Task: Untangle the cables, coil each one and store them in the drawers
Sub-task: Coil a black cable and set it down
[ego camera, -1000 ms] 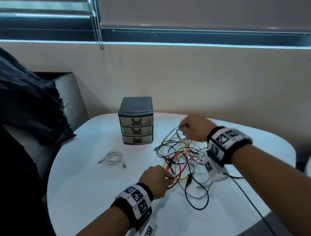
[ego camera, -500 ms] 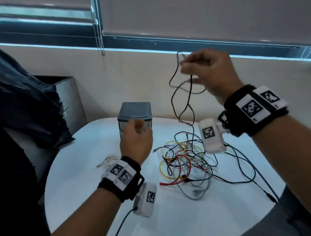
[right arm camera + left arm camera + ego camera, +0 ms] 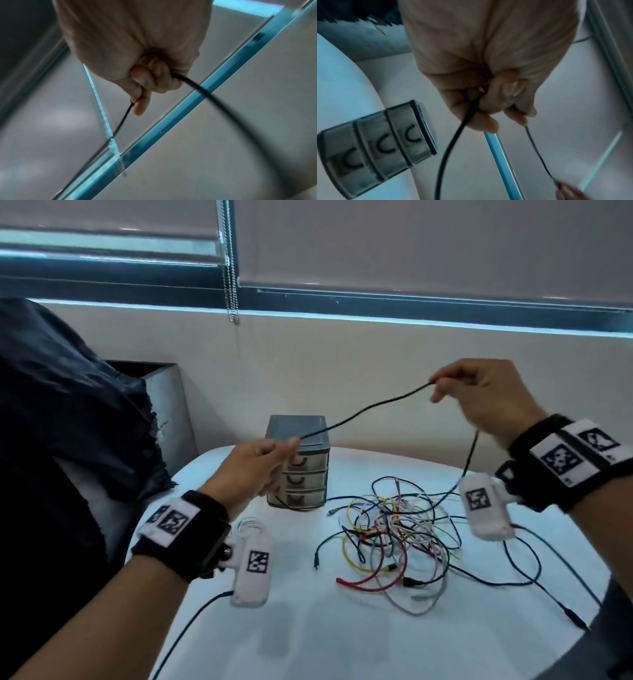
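A black cable (image 3: 363, 409) stretches in the air between both hands. My left hand (image 3: 260, 463) pinches it in front of the drawer unit (image 3: 308, 436), a small grey chest with three shut drawers. My right hand (image 3: 479, 395) pinches the cable higher up at the right; its free length hangs down behind my wrist toward the tangle (image 3: 394, 529) of yellow, red, white, grey and black cables on the white table (image 3: 308, 638). In the left wrist view the black cable (image 3: 453, 142) loops out of my curled fingers (image 3: 488, 108). The right wrist view shows fingers (image 3: 142, 105) pinching the black cable (image 3: 120, 125).
A coiled white cable (image 3: 250, 525) lies on the table left of the drawers, partly hidden by my left wrist. A dark cloth-covered chair (image 3: 68, 405) stands at the left. The wall and a window with a bead chain (image 3: 231, 285) are behind the table.
My right hand lifted the black cable out of the tangle, then came down to the right. My left hand left the pile, rose and took hold of the same cable in front of the drawers.
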Available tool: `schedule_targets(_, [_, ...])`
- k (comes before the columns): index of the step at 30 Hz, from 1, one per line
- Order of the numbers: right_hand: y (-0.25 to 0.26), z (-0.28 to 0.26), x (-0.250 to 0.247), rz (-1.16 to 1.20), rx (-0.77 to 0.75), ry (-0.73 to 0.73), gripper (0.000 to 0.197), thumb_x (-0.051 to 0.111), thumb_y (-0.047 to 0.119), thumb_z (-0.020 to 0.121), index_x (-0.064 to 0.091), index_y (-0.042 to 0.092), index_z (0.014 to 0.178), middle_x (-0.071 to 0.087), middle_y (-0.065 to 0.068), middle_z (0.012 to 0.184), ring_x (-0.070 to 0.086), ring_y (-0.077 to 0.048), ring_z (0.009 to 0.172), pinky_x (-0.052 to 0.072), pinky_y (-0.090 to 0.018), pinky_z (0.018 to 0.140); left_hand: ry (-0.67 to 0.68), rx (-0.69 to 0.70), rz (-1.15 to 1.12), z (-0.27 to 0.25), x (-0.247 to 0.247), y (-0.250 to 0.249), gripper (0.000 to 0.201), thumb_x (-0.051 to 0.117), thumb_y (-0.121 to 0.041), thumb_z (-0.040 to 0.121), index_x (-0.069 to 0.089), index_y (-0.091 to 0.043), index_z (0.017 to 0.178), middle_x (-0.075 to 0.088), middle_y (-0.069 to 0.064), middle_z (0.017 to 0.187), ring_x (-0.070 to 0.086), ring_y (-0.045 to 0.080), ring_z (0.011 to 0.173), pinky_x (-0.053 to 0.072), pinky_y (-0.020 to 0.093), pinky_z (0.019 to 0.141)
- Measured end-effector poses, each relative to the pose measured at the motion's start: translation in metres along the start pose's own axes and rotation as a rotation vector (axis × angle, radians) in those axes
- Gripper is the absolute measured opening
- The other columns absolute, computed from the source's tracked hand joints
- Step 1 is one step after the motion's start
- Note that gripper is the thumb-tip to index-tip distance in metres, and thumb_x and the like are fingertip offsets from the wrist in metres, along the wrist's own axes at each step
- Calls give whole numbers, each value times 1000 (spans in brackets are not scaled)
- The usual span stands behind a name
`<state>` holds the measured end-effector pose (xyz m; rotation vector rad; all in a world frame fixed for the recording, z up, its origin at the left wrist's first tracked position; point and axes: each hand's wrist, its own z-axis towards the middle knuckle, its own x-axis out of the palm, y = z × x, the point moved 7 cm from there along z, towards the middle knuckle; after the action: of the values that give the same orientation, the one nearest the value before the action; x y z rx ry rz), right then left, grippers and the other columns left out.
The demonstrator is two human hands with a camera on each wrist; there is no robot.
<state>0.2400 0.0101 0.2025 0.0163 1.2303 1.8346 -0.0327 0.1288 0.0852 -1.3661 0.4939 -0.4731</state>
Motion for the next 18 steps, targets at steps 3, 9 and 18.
schedule_targets(3, [-30, 13, -32, -89, 48, -100, 13, 61, 5, 90, 73, 10, 90, 70, 12, 60, 43, 2, 39, 31, -8, 39, -10, 2, -42, -9, -24, 9, 30, 58, -43, 84, 64, -17, 69, 22, -7, 52, 20, 10, 45, 29, 29, 57])
schedule_targets(9, [-73, 24, -108, -139, 185, -438, 23, 56, 20, 75, 73, 20, 90, 66, 23, 55, 49, 7, 38, 32, -6, 35, -162, 44, -49, -18, -68, 20, 35, 65, -51, 84, 65, -20, 68, 27, -7, 50, 21, 10, 45, 42, 23, 61])
schedule_targets(18, [10, -23, 6, -584, -324, -99, 42, 46, 32, 88, 67, 19, 122, 68, -9, 121, 58, -33, 114, 42, -40, 102, -63, 152, -228, -1, 9, -28, 24, 60, -40, 82, 70, -19, 74, 29, -8, 53, 25, 10, 50, 30, 27, 63])
